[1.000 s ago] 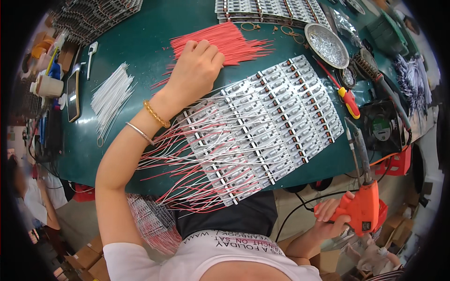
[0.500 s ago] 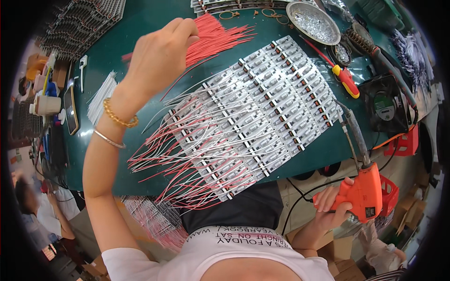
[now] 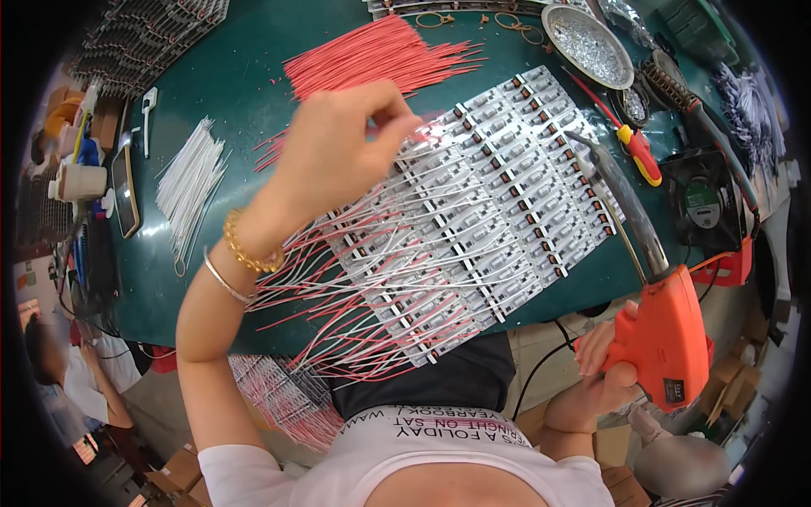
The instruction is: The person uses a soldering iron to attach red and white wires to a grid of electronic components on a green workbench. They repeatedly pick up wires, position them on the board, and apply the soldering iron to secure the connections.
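Observation:
My left hand [image 3: 342,152] is pinched at the far left corner of a sheet of circuit boards [image 3: 524,190]. At its fingertips shows the blurred end of a red wire; the rest of that wire is hard to follow. White and red wires [image 3: 338,279] trail from the sheet's left part toward me. My right hand [image 3: 604,363] is wrapped round the handle of an orange soldering gun [image 3: 663,338]. The gun's metal tip reaches over the right side of the sheet, with a thin feed tube alongside its barrel.
Beyond my left hand lies a pile of red wires [image 3: 363,59], and farther left a bundle of white wires [image 3: 190,182]. At the right are a screwdriver [image 3: 644,156], a metal dish [image 3: 591,46] of small bits and a black fan [image 3: 701,198]. Stacked boards [image 3: 152,38] stand far left.
My left hand has come from the red wire pile toward me and right, to the sheet's far corner. My right hand has raised the soldering gun's tip farther over the sheet.

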### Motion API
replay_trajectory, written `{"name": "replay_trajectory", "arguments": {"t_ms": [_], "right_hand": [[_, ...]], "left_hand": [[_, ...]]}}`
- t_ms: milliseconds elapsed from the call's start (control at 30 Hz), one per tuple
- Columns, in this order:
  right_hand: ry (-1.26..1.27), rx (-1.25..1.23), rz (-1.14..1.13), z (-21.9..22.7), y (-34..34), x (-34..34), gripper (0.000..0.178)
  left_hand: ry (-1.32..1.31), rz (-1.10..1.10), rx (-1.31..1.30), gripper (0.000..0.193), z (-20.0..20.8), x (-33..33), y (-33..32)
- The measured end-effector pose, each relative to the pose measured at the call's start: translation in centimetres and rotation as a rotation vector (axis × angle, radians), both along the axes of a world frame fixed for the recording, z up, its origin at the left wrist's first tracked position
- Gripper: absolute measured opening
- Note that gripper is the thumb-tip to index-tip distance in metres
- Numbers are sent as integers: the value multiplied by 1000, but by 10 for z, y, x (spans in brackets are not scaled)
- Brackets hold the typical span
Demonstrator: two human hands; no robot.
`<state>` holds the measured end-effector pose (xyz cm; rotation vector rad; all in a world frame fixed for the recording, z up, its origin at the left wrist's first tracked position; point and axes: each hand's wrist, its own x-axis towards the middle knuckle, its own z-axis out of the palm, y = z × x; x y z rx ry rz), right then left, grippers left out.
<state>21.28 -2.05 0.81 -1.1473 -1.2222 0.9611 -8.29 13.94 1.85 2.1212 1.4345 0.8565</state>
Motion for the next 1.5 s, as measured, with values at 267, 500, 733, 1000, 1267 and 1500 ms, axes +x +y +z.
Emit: {"name": "replay_trajectory", "arguments": {"t_ms": [267, 500, 733, 1000, 1267, 1500], "right_hand": [[-139, -258, -75, -19, 23, -24, 87], [-300, -214, -22, -24, 27, -23, 80], [-265, -221, -44, -15, 29, -34, 78], [-124, -394, 7, 0, 25, -35, 60], [-67, -425, 11, -1, 27, -36, 46], [-93, -419, 2, 4, 26, -41, 46]], "left_hand": [[-165, 105, -195, 12, -30, 12, -4], [-151, 107, -188, 13, -33, 13, -2], [-145, 100, -153, 14, -32, 14, -1], [-161, 126, -172, 14, -32, 14, 0], [-180, 120, -232, 15, -28, 14, 0], [-155, 133, -235, 16, -29, 15, 1]]}}
